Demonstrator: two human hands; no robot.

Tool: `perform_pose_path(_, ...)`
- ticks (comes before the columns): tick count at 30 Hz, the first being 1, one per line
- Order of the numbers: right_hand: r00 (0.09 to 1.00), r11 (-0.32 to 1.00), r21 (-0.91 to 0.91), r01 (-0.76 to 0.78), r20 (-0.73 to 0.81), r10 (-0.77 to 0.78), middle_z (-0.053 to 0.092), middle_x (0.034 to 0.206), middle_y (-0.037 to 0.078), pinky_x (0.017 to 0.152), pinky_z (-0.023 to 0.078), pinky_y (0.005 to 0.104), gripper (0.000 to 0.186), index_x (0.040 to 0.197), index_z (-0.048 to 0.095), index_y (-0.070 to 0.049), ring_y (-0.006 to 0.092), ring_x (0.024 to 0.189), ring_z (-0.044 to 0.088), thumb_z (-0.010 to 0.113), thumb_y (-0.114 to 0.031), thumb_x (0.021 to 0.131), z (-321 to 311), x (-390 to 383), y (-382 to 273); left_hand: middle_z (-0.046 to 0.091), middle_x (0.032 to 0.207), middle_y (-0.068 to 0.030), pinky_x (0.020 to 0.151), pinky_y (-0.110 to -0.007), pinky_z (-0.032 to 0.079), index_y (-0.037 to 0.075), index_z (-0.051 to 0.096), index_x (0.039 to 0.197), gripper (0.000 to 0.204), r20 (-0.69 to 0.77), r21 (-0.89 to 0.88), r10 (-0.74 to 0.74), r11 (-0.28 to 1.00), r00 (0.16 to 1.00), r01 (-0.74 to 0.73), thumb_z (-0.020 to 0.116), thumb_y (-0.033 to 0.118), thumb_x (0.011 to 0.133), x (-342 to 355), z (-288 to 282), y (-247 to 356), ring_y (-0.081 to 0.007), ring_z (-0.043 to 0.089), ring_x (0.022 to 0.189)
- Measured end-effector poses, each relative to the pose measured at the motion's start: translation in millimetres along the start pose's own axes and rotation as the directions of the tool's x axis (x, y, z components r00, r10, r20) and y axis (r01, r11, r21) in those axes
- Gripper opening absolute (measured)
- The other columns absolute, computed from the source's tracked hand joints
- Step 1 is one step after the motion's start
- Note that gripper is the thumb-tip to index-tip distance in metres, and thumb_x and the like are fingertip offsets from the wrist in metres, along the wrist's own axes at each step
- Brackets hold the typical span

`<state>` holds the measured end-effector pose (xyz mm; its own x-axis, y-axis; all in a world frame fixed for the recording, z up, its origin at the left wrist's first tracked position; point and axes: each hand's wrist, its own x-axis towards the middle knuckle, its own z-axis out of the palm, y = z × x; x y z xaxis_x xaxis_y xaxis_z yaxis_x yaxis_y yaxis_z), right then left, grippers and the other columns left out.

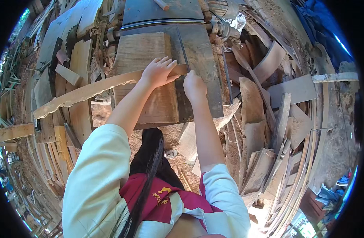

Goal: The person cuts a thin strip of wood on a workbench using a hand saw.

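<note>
A thick wooden board (145,109) lies on the metal machine table (202,103). A long, narrow wooden strip (87,90) with a rough, wavy lower edge crosses over it and sticks out to the left. My left hand (157,73) rests on the strip near its right end, fingers spread over the top. Just right of that end, my right hand (195,85) is closed beside a thin dark straight line or edge on the table; what it holds is hidden.
Offcuts and slabs (253,139) are heaped to the right, with a pale bar (334,78) jutting in. Planks (79,67) and a toothed circular blade (71,37) sit at the left. A machine housing (219,27) is at the back; blue tarpaulin (324,31) hangs at top right.
</note>
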<state>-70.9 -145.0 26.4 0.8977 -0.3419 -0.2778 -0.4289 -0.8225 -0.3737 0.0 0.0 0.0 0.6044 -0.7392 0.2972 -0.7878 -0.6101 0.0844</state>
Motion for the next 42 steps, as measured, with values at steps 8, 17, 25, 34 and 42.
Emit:
perform_pose_path(8, 0.999, 0.998, 0.049, -0.033, -0.026, 0.035, 0.061, 0.08, 0.021, 0.067, 0.047, 0.0478, 0.023, 0.093, 0.046, -0.004, 0.0372, 0.077, 0.06, 0.035, -0.023, 0.088, 6.3, -36.7, 9.7, 0.056, 0.112, -0.0088, 0.09, -0.035, 0.038, 0.007, 0.05, 0.113, 0.05, 0.019, -0.001, -0.034, 0.999, 0.999, 0.034, 0.056, 0.043, 0.079, 0.4, -5.9, 3.0, -0.0236, 0.049, 0.11)
perform_pose_path(17, 0.993, 0.996, 0.019, -0.083, 0.081, 0.081, 0.059, 0.07, 0.021, 0.06, 0.044, 0.0499, 0.023, 0.09, 0.044, -0.004, 0.0392, 0.068, 0.058, 0.035, -0.025, 0.091, 10.9, -150.8, 56.3, 0.054, 0.115, -0.0097, 0.091, -0.035, 0.037, 0.007, 0.049, 0.115, 0.051, 0.045, 0.005, -0.043, 0.999, 0.998, 0.043, 0.054, 0.044, 0.08, -0.8, -6.3, 1.2, -0.0237, 0.046, 0.113)
perform_pose_path(25, 0.982, 0.991, -0.067, -0.113, 0.144, 0.122, 0.06, 0.071, 0.02, 0.06, 0.045, 0.0472, 0.024, 0.089, 0.045, -0.003, 0.0364, 0.068, 0.059, 0.035, -0.025, 0.09, -30.5, -160.8, 45.0, 0.054, 0.115, -0.0087, 0.091, -0.035, 0.037, 0.007, 0.049, 0.115, 0.051, 0.074, -0.011, -0.04, 0.999, 0.996, 0.041, 0.053, 0.044, 0.081, 0.7, -8.5, 2.0, -0.0234, 0.046, 0.113)
perform_pose_path(34, 0.987, 0.987, -0.161, -0.007, 0.156, 0.033, 0.059, 0.07, 0.019, 0.061, 0.047, 0.0449, 0.02, 0.088, 0.046, -0.003, 0.0354, 0.069, 0.059, 0.039, -0.022, 0.089, -59.7, -158.4, 30.9, 0.054, 0.116, -0.0067, 0.09, -0.035, 0.038, 0.007, 0.05, 0.114, 0.05, 0.057, 0.008, -0.029, 1.0, 0.998, 0.028, 0.053, 0.044, 0.08, -0.1, -3.2, 0.2, -0.0219, 0.046, 0.113)
perform_pose_path(42, 0.989, 0.992, -0.102, -0.071, 0.121, 0.084, 0.06, 0.073, 0.021, 0.064, 0.046, 0.0474, 0.022, 0.088, 0.045, -0.002, 0.0386, 0.071, 0.059, 0.037, -0.022, 0.09, -32.5, -146.6, 32.0, 0.056, 0.11, -0.006, 0.087, -0.033, 0.038, 0.006, 0.052, 0.109, 0.047, 0.0, 0.02, -0.014, 1.0, 1.0, 0.014, 0.052, 0.044, 0.08, -3.9, -3.0, -2.6, -0.021, 0.046, 0.111)
